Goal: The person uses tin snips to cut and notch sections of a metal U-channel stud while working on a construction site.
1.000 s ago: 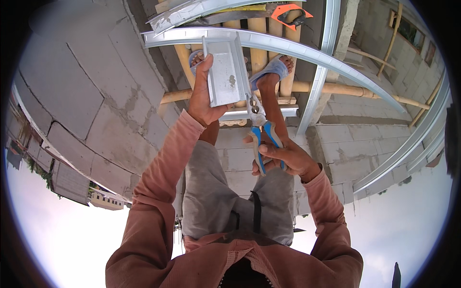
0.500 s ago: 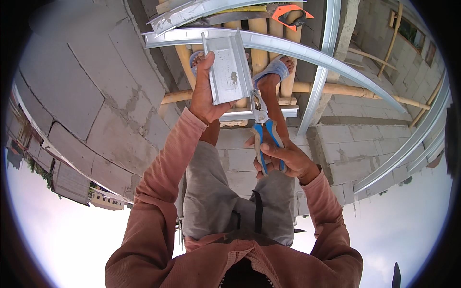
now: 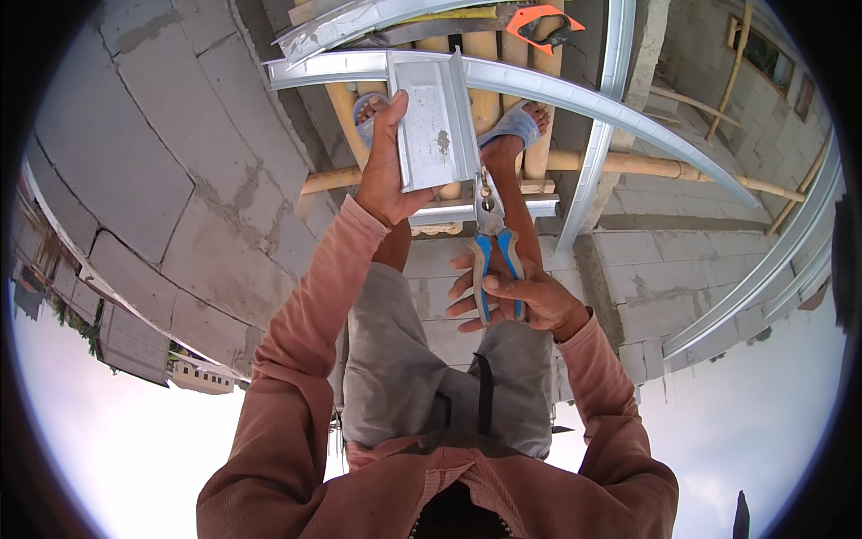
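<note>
My left hand (image 3: 384,175) grips a short piece of silver metal channel (image 3: 437,126) along its left flange, thumb on the near face and fingers underneath. The channel has raised side flanges and a dark smudge on its web. My right hand (image 3: 525,301) holds a pair of combination pliers (image 3: 488,225) with blue and grey handles, thumb across them and several fingers stretched out behind. The jaws point away from me and meet the channel's lower right corner. Whether they bite on the metal is hard to tell.
Under my feet lie bamboo poles (image 3: 485,99). Long metal channels (image 3: 548,85) cross in front, with a handsaw (image 3: 539,27) with an orange handle beyond them. A grey block wall (image 3: 135,162) rises at left; an upright metal channel (image 3: 597,162) stands at right. Open drops show beyond the walls.
The channel piece has shifted slightly right and turned more upright. The pliers' handles have come closer together, and the right hand's fingers have stretched out further to the left.
</note>
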The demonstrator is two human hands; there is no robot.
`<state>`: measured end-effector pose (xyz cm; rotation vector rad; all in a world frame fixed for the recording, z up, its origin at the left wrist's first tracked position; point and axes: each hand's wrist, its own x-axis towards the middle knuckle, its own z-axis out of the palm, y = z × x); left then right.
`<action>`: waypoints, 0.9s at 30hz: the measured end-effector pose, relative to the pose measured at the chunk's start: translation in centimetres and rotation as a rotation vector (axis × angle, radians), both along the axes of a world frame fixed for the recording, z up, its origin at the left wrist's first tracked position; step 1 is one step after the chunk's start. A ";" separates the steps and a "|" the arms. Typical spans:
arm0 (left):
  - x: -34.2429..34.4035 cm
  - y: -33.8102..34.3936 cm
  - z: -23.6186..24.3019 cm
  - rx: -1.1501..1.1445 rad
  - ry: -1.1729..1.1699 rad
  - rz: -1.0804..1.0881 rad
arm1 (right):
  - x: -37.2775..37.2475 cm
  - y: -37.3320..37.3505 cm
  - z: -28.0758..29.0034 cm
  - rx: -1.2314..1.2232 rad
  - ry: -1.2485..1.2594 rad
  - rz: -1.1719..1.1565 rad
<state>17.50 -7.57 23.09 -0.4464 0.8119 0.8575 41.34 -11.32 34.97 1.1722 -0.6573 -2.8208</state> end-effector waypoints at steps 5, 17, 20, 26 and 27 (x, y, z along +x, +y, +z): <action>0.3 0.3 0.0 -0.027 0.039 -0.005 | 0.4 -0.4 -0.2 0.046 -0.026 0.037; 0.8 -0.4 1.4 -0.108 0.246 -0.040 | -2.4 -2.2 0.1 0.148 -0.426 0.163; 1.0 -0.6 1.7 -0.118 0.248 -0.021 | -3.0 -2.5 -0.1 0.217 -0.487 0.186; 1.6 -0.3 1.7 -0.162 0.323 0.016 | -3.2 -2.7 -1.2 0.436 -0.605 0.309; 1.7 -0.3 1.7 -0.178 0.346 0.020 | -3.3 -2.6 -1.2 0.495 -0.640 0.333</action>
